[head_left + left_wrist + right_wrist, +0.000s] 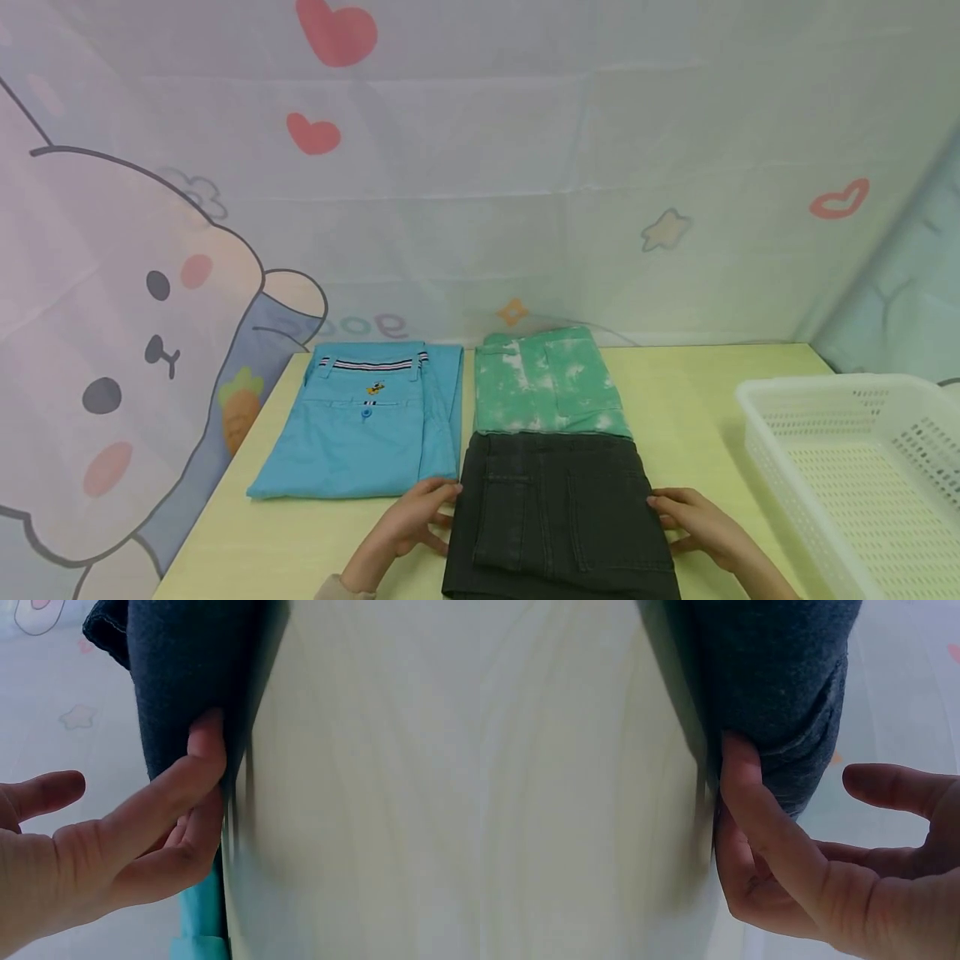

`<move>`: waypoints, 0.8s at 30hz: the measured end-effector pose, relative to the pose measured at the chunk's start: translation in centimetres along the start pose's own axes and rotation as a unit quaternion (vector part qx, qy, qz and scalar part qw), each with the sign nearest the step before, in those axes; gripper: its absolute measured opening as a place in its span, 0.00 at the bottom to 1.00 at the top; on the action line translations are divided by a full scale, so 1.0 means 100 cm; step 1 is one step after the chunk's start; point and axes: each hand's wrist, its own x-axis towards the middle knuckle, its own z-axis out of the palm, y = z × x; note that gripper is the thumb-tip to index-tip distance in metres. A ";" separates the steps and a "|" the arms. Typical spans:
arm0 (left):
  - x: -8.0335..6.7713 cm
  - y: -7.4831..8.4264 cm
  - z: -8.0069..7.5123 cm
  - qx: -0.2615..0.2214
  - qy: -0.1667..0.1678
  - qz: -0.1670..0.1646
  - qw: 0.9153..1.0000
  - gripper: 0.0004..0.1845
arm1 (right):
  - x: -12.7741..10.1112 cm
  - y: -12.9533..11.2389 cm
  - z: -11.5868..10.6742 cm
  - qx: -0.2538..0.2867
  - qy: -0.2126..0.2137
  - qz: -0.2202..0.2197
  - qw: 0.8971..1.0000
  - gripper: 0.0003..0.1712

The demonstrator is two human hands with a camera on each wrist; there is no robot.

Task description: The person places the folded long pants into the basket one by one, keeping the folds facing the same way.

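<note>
Head view: dark folded jeans (558,512) between both hands.

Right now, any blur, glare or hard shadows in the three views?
Head view: sharp, even light, no glare. Left wrist: streaky blur where the left hand meets the dark jeans. Right wrist: the same smear beside the right hand, table soft.

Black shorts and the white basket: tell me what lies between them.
In the head view, only the right hand and bare table lie between the black shorts and the white basket.
</note>
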 end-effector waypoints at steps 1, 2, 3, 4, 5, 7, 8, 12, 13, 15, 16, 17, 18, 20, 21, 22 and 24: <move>0.000 0.000 0.000 -0.002 0.002 -0.002 1.000 0.29 | 0.000 0.000 0.000 0.000 0.000 0.001 1.000 0.39; 0.001 0.001 0.001 -0.003 0.004 -0.003 1.000 0.29 | 0.001 0.000 0.000 0.000 0.001 0.002 1.000 0.39; 0.001 0.001 0.001 -0.006 0.006 -0.003 1.000 0.29 | 0.001 0.000 0.000 0.000 0.002 0.003 1.000 0.39; 0.001 0.001 0.001 -0.008 0.007 -0.004 1.000 0.29 | 0.001 0.001 0.000 0.001 0.001 0.003 1.000 0.39; 0.002 0.001 0.002 -0.011 0.007 -0.004 1.000 0.29 | 0.002 0.001 0.000 0.002 0.000 0.002 1.000 0.40; 0.003 0.002 0.003 -0.017 0.006 -0.004 1.000 0.29 | 0.002 0.001 0.000 0.003 -0.004 -0.002 1.000 0.40; 0.004 0.002 0.003 -0.020 0.005 -0.004 1.000 0.29 | 0.001 0.002 -0.001 0.004 -0.007 -0.005 1.000 0.40; 0.005 0.002 0.004 -0.032 -0.002 -0.005 0.999 0.28 | 0.000 0.002 -0.001 0.007 -0.013 -0.013 1.000 0.40; 0.005 0.002 0.004 -0.034 -0.003 -0.005 0.999 0.28 | 0.000 0.002 -0.001 0.007 -0.012 -0.013 1.000 0.39; 0.005 0.001 0.004 -0.034 -0.007 -0.004 0.999 0.29 | -0.001 0.003 0.000 0.008 -0.010 -0.014 1.000 0.39; 0.005 0.001 0.004 -0.033 -0.010 -0.005 0.999 0.29 | -0.001 0.003 0.000 0.008 -0.009 -0.014 1.000 0.39; 0.004 0.001 0.005 -0.032 -0.012 -0.006 0.999 0.29 | -0.001 0.003 0.000 0.007 -0.008 -0.014 1.000 0.39; 0.004 0.001 0.005 -0.030 -0.016 -0.007 0.999 0.29 | -0.001 0.003 -0.001 0.007 -0.009 -0.015 1.000 0.39; 0.004 0.001 0.005 -0.026 -0.023 -0.005 0.999 0.29 | 0.000 0.004 -0.001 0.006 -0.010 -0.017 1.000 0.39; 0.003 0.001 0.005 -0.024 -0.026 -0.004 0.999 0.29 | 0.000 0.004 -0.001 0.006 -0.010 -0.018 1.000 0.39; 0.003 0.001 0.005 -0.024 -0.030 -0.003 0.999 0.29 | 0.000 0.005 -0.001 0.006 -0.012 -0.020 1.000 0.39; 0.003 0.000 0.004 -0.024 -0.036 0.003 0.999 0.29 | -0.001 0.005 -0.002 0.007 -0.014 -0.024 1.000 0.39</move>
